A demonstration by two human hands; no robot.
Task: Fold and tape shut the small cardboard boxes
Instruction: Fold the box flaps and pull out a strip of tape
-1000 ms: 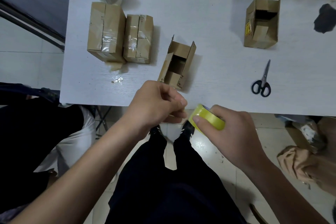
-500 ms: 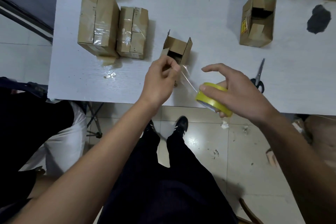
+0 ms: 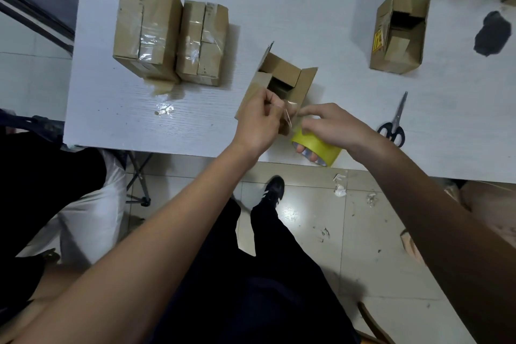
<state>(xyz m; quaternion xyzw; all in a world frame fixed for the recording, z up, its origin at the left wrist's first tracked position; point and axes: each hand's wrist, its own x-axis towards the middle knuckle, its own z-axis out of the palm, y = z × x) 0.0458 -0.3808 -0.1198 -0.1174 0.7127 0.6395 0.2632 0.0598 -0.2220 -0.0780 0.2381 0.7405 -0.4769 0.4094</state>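
Taping under way at frame centre, two boxes done, two left.
Noted left hand pinching tape end over open box; right hand gripping tape roll; sealed boxes upper left; untaped box upper right.

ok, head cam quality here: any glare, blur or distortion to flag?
Head view: wide-angle bowing along the table edges; glare on the taped boxes and the floor tile; dim, uneven light; left hand, right hand and tape roll fairly sharp.

Left hand pinching, right hand curled, both arms extended.
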